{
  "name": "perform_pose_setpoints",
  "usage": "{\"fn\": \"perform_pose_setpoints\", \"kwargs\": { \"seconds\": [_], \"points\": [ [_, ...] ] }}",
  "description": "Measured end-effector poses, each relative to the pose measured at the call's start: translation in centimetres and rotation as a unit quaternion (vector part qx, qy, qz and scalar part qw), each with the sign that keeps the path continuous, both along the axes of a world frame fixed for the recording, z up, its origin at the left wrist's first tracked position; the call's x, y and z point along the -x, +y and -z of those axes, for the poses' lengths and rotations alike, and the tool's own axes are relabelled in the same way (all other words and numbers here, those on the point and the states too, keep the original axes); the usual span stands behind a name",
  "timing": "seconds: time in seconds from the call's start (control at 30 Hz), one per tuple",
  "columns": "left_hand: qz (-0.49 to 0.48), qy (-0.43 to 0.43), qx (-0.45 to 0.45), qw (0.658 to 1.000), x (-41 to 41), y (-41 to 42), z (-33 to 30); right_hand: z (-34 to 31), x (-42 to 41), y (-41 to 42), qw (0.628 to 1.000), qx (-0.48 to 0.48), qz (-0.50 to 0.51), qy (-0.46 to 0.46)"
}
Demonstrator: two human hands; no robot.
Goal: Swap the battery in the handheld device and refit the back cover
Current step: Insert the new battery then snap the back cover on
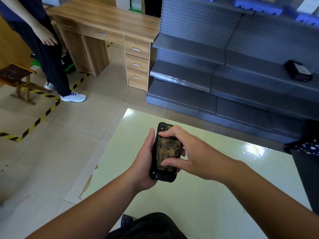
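Note:
My left hand (144, 163) cradles a black handheld device (159, 176), back side up, above a pale green floor mat. A worn yellow-brown battery (168, 150) lies in the device's open back. My right hand (188, 152) reaches over it, thumb at the battery's lower end and fingers at its upper end, pinching it. No back cover is on the device. A black object (298, 71) with a light label lies on a grey shelf at the right; I cannot tell whether it is the cover or another battery.
Grey metal shelving (224, 66) fills the right side. A wooden desk (110, 31) with drawers stands behind. Another person (46, 54) stands at the left near a small stool (17, 76). Yellow-black tape marks the tiled floor. The green mat (198, 195) spreads below my hands.

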State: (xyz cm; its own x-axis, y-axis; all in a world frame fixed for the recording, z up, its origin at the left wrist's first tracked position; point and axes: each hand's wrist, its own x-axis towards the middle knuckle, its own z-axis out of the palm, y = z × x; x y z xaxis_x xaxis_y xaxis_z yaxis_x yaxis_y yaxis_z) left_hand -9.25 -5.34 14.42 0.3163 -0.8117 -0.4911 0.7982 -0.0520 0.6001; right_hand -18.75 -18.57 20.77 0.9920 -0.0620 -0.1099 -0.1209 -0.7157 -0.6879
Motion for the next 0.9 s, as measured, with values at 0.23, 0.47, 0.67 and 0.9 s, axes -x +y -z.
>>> {"fn": "perform_pose_setpoints", "kwargs": {
  "seconds": [0.23,0.47,0.67,0.9],
  "points": [
    [-0.018,-0.006,-0.01,1.0,0.2,0.4,0.5,0.2,0.4,0.5,0.999,0.033,-0.007,-0.003],
    [-0.027,-0.01,-0.018,0.999,0.0,0.9,0.6,1.4,0.7,0.6,0.999,0.053,-0.005,-0.012],
    [0.014,-0.041,0.014,0.999,0.2,1.1,-0.4,3.2,0.8,0.3,0.99,0.127,0.001,-0.065],
    [0.018,-0.048,0.059,0.997,0.3,1.6,0.1,3.2,1.1,0.7,0.982,0.15,0.044,-0.105]
  ]
}}
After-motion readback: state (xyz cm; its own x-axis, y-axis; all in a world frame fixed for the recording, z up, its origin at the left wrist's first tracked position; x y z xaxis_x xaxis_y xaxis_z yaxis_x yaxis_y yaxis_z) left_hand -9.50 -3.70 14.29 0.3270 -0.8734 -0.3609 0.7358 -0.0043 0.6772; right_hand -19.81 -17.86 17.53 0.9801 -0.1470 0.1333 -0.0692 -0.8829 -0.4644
